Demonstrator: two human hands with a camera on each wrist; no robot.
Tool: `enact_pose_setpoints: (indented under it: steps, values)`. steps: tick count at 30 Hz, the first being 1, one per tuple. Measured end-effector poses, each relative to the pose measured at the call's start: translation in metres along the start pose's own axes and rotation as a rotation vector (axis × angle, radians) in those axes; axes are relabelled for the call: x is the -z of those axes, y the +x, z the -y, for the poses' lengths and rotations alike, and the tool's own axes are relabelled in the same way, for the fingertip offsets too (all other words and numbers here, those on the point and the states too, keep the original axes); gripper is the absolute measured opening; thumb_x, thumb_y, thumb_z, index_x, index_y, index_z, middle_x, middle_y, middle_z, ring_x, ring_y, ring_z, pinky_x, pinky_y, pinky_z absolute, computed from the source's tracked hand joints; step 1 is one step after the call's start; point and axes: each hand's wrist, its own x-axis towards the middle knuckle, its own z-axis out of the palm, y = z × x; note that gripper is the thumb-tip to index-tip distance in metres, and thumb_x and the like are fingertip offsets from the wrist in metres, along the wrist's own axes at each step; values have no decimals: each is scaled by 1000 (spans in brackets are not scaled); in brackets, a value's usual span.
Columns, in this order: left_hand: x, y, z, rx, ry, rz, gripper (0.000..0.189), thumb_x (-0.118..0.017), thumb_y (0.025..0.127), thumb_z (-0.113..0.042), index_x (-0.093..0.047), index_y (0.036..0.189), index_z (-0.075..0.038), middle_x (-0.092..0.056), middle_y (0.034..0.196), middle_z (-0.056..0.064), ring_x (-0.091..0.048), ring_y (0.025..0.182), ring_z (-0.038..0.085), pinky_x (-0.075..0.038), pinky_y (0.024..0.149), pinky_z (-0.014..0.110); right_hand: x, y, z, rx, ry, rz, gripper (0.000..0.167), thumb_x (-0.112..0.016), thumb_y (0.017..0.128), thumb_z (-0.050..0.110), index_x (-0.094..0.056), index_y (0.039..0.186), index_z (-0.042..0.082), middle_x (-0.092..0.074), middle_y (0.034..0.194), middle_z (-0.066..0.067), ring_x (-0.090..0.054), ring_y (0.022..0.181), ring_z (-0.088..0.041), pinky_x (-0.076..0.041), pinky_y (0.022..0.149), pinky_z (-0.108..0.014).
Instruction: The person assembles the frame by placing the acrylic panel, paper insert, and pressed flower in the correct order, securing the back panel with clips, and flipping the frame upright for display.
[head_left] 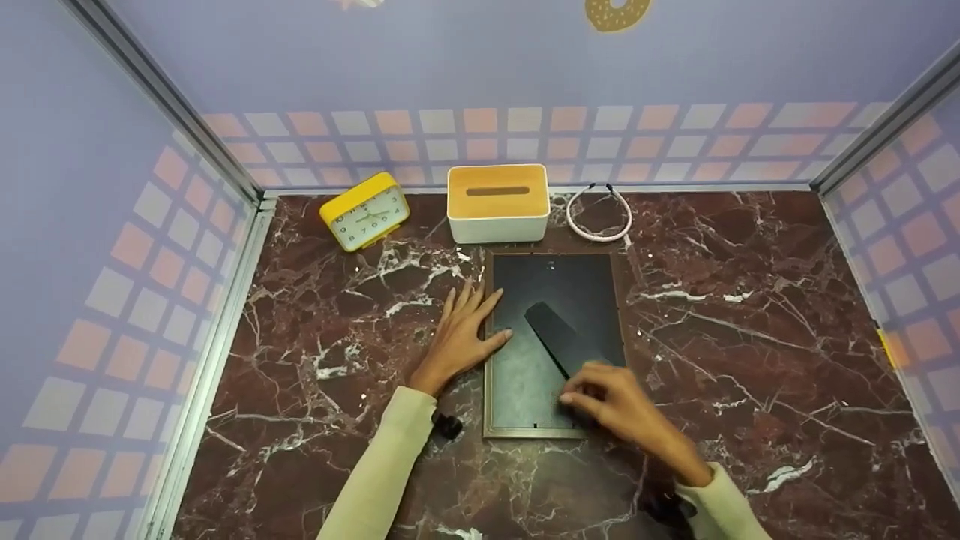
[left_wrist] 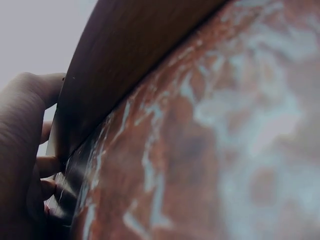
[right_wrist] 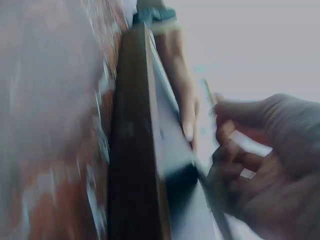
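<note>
A picture frame [head_left: 525, 390] lies face down, its black back up and its thin brown rim against the marble tabletop. My left hand [head_left: 461, 334] rests along its left side, fingers spread and thumb on the rim; in the left wrist view, fingertips touch the frame's edge [left_wrist: 100, 65]. A black easel stand [head_left: 551, 330] slants across the back. With curled fingers my right hand [head_left: 619, 401] grips the stand's lower end, which it mostly covers. The right wrist view is blurred; there the right hand [right_wrist: 285, 155] is beside the stand, thumb against forefinger.
Behind the frame is a white tissue box [head_left: 498, 229] with a wooden lid. A yellow alarm clock [head_left: 367, 214] stands at the back left, and a pale headband [head_left: 600, 238] lies to the box's right. Walls border the tabletop [head_left: 750, 337] at the back and sides.
</note>
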Motion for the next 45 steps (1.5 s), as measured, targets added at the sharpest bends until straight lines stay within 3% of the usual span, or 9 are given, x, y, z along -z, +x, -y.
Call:
enact_pose_setpoints:
  steps: [2,7,12,18,32,45]
  values:
    - [0,0,0,4,-2,-6,81,-67,106,-56,-42,172,-17,-30,177,22,-12,170,40,0,137,58,14,-1,-8,28,37,-70,15,-87,88,-3,-82,95,9,-73,86,2,-62,72,-10,-53,63,-19]
    - [0,-1,1,21,-16,-6,82,-68,105,-56,-41,172,-18,-29,177,21,-11,170,38,1,138,55,47,-1,-39,39,-8,-203,23,-86,83,-15,-82,98,3,-77,91,-6,-63,75,-10,-51,66,-14]
    - [-1,-2,1,19,-37,-27,81,-69,104,-57,-43,171,-18,-30,177,21,-12,170,37,0,138,53,69,-1,-73,-21,-88,-238,24,-86,82,-15,-84,101,0,-77,95,-9,-59,74,-9,-48,64,-14]
    - [-3,0,1,22,-40,-43,81,-69,104,-58,-44,171,-20,-31,177,19,-14,170,36,0,138,51,85,6,-97,-73,-61,-166,26,-84,87,-11,-85,110,1,-76,100,-10,-57,75,-11,-46,65,-16]
    - [-6,1,-1,30,-48,-39,81,-67,104,-60,-43,171,-23,-29,178,16,-14,170,34,1,138,50,96,12,-115,-77,129,8,26,-77,95,-10,-82,119,-5,-72,99,-17,-56,76,-13,-48,65,-16]
    - [-5,-6,2,37,-35,-39,80,-68,104,-59,-43,171,-22,-30,178,19,-14,170,37,-2,138,55,88,17,-114,-108,139,12,26,-79,92,-11,-83,117,-6,-72,96,-19,-55,75,-13,-47,64,-17]
